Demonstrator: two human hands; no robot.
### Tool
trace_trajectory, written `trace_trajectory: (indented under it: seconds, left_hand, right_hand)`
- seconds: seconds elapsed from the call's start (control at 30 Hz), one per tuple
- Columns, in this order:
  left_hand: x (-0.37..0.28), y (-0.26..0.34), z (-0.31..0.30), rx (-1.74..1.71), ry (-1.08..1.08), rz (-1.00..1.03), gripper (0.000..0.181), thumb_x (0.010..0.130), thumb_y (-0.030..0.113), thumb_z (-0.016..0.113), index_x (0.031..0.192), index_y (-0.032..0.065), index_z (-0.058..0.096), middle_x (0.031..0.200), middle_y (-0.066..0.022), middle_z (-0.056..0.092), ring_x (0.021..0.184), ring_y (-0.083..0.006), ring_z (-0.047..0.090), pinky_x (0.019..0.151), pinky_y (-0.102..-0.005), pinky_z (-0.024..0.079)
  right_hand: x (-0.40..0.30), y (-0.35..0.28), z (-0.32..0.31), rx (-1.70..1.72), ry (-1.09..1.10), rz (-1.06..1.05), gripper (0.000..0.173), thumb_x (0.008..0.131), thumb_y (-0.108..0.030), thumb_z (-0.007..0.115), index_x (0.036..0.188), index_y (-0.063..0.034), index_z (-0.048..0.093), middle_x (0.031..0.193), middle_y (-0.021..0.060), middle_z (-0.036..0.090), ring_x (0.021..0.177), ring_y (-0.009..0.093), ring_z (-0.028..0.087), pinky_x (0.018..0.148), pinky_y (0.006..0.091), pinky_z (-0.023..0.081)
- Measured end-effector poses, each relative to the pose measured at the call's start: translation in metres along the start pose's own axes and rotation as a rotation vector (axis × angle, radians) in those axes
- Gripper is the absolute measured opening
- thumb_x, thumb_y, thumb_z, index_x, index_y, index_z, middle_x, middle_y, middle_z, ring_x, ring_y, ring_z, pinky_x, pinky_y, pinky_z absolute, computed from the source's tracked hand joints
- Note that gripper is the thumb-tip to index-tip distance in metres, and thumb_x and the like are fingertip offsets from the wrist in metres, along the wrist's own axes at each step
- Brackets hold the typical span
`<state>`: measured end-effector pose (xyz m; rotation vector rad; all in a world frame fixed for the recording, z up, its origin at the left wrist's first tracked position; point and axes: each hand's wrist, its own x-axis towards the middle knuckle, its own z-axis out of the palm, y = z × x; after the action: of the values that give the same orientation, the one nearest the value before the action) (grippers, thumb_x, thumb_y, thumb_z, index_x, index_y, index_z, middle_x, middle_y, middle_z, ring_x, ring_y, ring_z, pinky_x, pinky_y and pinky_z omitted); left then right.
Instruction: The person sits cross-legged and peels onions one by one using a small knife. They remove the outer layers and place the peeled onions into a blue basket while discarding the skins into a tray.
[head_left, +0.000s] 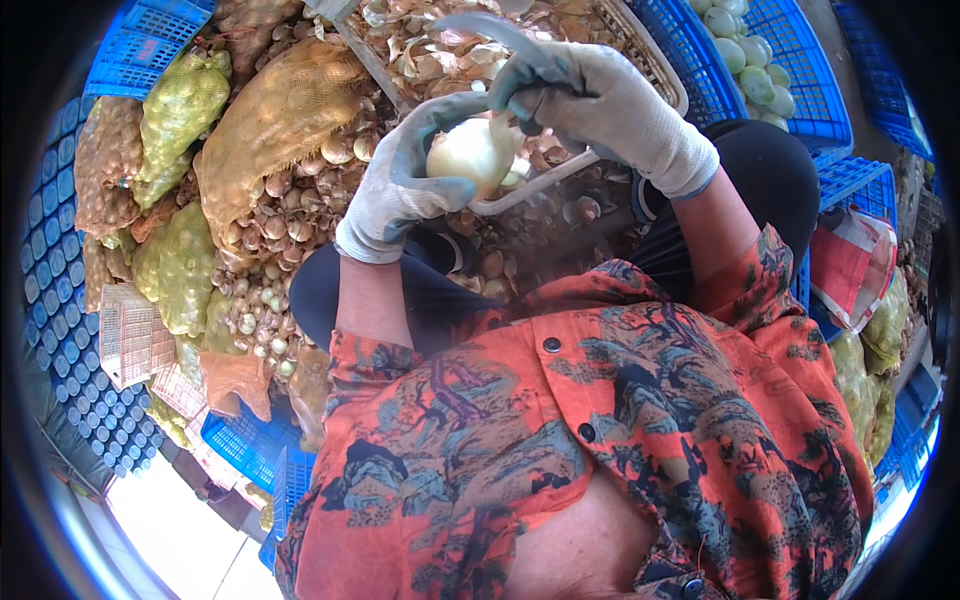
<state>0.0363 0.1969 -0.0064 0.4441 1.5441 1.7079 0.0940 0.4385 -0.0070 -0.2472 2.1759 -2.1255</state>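
In a white and grey coated work glove, my left hand (416, 165) grips a large pale onion (469, 156) from its left side, fingers above and thumb below. My right hand (566, 97), gloved the same way, is closed at the onion's upper right, around a curved grey tool (487, 31) that looks like a blade and juts out to the upper left. A strip of skin hangs along the onion's right side by my right fingers. Beneath both hands stands a plastic crate (544, 182) holding loose onion skins (420, 56).
Unpeeled onions (300, 214) lie heaped at the left, beside an orange mesh sack (277, 112) and yellow-green mesh sacks (184, 105). At the upper right, a blue crate (817, 97) holds peeled onions (757, 75). A red and white bag (855, 266) lies at the right.
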Motion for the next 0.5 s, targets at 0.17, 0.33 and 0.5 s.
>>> trace_trajectory:
  seconds: [0.17,0.33,0.5]
  left_hand:
    - [-0.002,0.001,-0.003,-0.01,-0.01,0.048,0.098,0.06,0.038,0.091,0.139,-0.0036,0.052,0.135,-0.0133,0.059,0.123,-0.0223,0.058,0.106,-0.0359,0.045]
    - [-0.004,-0.004,-0.01,-0.041,-0.028,0.069,0.094,0.062,0.033,0.09,0.14,-0.0029,0.052,0.134,-0.0137,0.06,0.123,-0.0229,0.058,0.106,-0.036,0.046]
    - [-0.001,0.003,0.004,-0.124,0.069,0.137,0.091,0.065,0.024,0.088,0.142,-0.0031,0.049,0.138,-0.0134,0.057,0.126,-0.0227,0.056,0.107,-0.0354,0.046]
  right_hand:
    - [-0.002,0.008,-0.012,0.169,0.109,0.159,0.017,0.095,-0.007,0.062,0.109,-0.0012,0.069,0.078,0.0041,0.068,0.056,0.005,0.058,0.048,0.0216,0.049]
    - [0.005,0.041,-0.018,-0.722,0.471,-0.214,0.023,0.099,-0.02,0.061,0.111,-0.0022,0.068,0.084,0.0082,0.071,0.054,0.006,0.059,0.047,0.0205,0.048]
    - [-0.01,0.001,0.013,0.208,0.139,0.195,0.036,0.099,-0.031,0.064,0.121,-0.003,0.065,0.083,0.0028,0.069,0.047,0.004,0.052,0.041,0.0192,0.041]
